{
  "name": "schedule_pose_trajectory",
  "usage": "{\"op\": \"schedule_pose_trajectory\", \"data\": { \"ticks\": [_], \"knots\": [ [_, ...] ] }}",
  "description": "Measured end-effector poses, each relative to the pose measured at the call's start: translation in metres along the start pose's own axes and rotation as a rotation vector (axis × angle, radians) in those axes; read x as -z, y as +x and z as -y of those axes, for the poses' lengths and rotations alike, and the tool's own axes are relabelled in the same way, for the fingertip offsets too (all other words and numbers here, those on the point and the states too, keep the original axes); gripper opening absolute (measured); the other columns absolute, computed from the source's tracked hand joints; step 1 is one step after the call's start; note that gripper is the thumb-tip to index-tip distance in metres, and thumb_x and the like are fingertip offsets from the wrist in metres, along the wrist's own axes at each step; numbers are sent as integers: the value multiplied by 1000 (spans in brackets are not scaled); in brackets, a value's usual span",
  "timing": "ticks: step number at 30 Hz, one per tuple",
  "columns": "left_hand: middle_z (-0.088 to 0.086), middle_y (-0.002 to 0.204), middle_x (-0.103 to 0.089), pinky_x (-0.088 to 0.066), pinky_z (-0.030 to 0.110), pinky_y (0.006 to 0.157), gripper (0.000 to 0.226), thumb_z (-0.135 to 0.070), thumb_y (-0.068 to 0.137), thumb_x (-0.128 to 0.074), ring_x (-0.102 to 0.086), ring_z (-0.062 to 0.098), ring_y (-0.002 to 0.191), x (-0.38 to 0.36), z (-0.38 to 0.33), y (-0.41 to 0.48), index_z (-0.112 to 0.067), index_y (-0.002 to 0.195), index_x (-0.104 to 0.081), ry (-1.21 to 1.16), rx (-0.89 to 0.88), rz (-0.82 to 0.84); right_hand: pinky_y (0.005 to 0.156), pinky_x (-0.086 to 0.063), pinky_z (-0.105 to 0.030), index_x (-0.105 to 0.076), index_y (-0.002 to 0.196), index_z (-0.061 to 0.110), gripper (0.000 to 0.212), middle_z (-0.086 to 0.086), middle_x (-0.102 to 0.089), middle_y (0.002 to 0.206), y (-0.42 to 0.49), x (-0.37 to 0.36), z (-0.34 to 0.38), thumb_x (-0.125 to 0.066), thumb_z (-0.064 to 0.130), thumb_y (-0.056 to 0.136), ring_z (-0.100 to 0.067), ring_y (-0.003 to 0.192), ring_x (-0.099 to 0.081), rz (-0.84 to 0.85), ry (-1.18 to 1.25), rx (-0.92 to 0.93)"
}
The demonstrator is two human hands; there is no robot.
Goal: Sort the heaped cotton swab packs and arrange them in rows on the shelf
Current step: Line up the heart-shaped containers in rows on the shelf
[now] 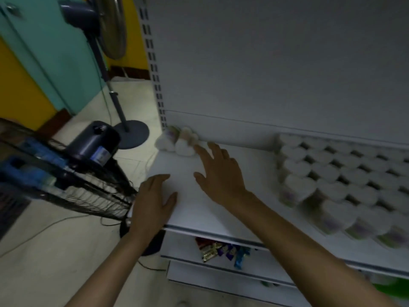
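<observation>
Reaching toward 11 o'clock, right hand (218,173) is spread wide and empty, fingertips just beside the stray packs (177,140) in the back corner of the shelf (199,209). Left hand (152,207) lies flat and empty on the shelf edge at 7 o'clock, likely bracing. Rows (343,180) fill 3 o'clock, so strays probably go there.

I see bare shelf (232,207) board at frame centre, open between two loose packs (177,140) at the back corner and the rowed packs (343,180) at right. A fan cage (66,185) crowds the shelf's left edge.
</observation>
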State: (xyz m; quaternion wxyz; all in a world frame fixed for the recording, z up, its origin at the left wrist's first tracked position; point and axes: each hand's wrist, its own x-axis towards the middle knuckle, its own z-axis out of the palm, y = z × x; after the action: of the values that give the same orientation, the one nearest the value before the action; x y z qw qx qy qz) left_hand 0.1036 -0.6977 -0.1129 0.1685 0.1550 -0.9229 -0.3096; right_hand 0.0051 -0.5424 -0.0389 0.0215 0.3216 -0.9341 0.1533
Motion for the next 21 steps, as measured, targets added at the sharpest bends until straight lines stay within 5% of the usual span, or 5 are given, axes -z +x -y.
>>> {"op": "schedule_pose_trajectory", "data": {
  "ticks": [5, 10, 13, 18, 21],
  "knots": [
    [12, 125, -59, -35, 29, 96, 51, -18, 85, -71, -52, 28, 114, -8, 13, -2, -5, 131, -53, -121, -36, 4, 107, -26, -50, -17, 150, 33, 72, -8, -14, 156, 82, -19, 37, -55, 46, 90, -29, 140, -19, 26, -82, 47],
    [9, 125, -57, -30, 21, 99, 51, -16, 86, -71, -47, 15, 113, -10, 15, -2, -9, 133, -51, -201, -43, -11, 109, -24, -58, -18, 150, 31, 76, -11, -14, 156, 130, -40, 42, -60, 44, 89, -32, 143, -11, 291, -134, 53],
    [9, 126, -56, -35, 28, 101, 54, -16, 86, -72, -43, 10, 113, -10, 16, -2, -7, 134, -49, -219, -61, -27, 106, -33, -48, -32, 146, 23, 59, -14, -29, 149, 126, -48, 37, -57, 29, 92, -34, 138, -22, 244, -172, 51],
    [7, 138, -47, -41, 39, 105, 69, -13, 84, -73, -46, 19, 124, -5, 8, 2, -8, 143, -38, -362, 31, 1, 106, -31, -46, -30, 147, 24, 55, -12, -30, 151, 80, -39, 21, -50, 17, 96, -34, 144, -13, 205, -210, 52],
    [7, 146, -41, -39, 48, 107, 80, -17, 82, -75, -43, 23, 131, -7, 4, 9, -13, 148, -29, -338, 41, 37, 114, -9, -46, -35, 145, 23, 54, -9, -35, 150, 51, -36, 13, -52, 16, 94, -28, 144, -17, 122, -295, 109]
  ]
}}
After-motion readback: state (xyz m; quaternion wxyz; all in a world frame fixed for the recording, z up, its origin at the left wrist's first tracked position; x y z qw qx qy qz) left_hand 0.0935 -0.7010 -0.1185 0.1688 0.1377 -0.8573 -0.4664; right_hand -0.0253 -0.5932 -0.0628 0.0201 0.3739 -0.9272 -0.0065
